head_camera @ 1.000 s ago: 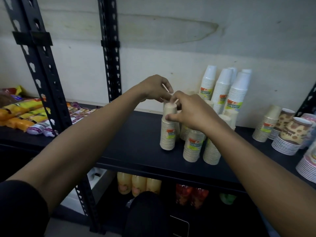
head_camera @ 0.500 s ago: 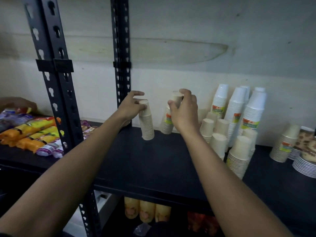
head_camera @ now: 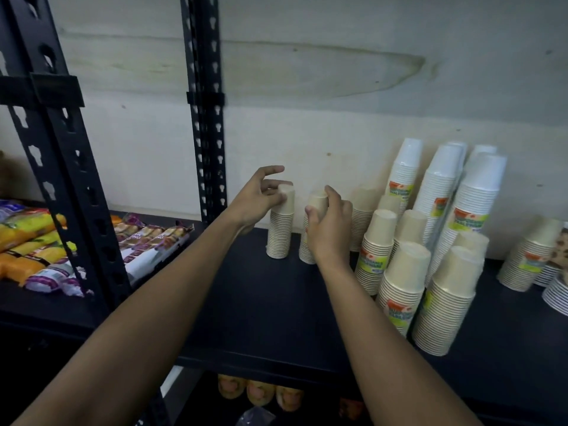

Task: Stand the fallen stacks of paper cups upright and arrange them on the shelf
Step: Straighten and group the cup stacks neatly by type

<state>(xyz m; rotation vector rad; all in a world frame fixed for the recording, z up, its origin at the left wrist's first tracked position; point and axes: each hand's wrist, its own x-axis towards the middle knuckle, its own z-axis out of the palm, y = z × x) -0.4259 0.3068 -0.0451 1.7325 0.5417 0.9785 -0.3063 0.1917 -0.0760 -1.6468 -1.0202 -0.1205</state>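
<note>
The shelf (head_camera: 276, 302) is running behind the post (head_camera: 204, 149), with snacks (head_camera: 147, 244) lying left of the post. Well right of the post, white stacks (head_camera: 442, 192) are standing against the wall, and tan stacks (head_camera: 402, 287) are crowding in front of them. Just right of the post, the left stack (head_camera: 280, 232) and right stack (head_camera: 318, 199) are standing upright side by side, slightly apart.

The left hand (head_camera: 255, 201) is pinching the left stack's top cup lightly between thumb and one finger, its other fingers lifting clear. The right hand (head_camera: 330, 229) is curling round the right stack's upper cups, hiding most of it.

The risk, as I judge it, is that these narrow stacks are tippy. A finger dragging on release could be knocking one into the other, or the right wrist could be brushing the tan stacks.

Half a second earlier both stacks were being carried above the shelf, the right one tilting. Now both are resting on it.
</note>
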